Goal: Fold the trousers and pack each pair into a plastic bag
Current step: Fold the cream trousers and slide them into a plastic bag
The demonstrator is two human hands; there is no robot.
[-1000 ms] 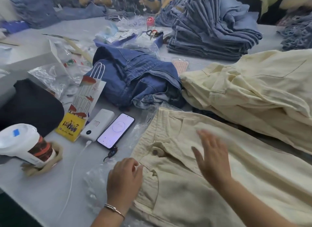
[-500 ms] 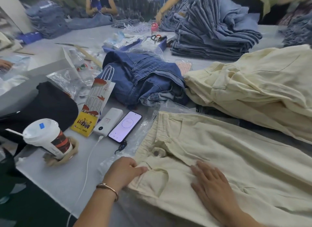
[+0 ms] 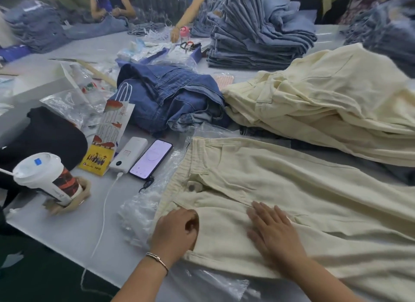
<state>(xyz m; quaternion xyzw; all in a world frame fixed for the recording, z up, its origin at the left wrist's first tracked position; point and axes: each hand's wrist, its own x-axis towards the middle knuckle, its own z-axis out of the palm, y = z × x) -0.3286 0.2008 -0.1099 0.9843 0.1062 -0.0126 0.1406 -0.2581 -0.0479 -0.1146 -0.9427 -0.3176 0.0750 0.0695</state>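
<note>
cream trousers (image 3: 292, 189) lie flat on the table (image 3: 67, 229) over a plastic bag (image 3: 143, 211). my left hand (image 3: 175, 232) pinches the waist corner; my right hand (image 3: 272, 232) presses flat, fingers together. phone (image 3: 151, 159), power bank (image 3: 129, 154) and cup (image 3: 47, 178) sit left.

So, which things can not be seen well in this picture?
Head view only:
- Cream trousers: legs cut off by the right edge.
- Left hand: fingertips curled under, hidden by its own knuckles.
- Plastic bag: mostly under the trousers.
- Phone: screen text too small.
- Far denim stacks: blurred.
</note>
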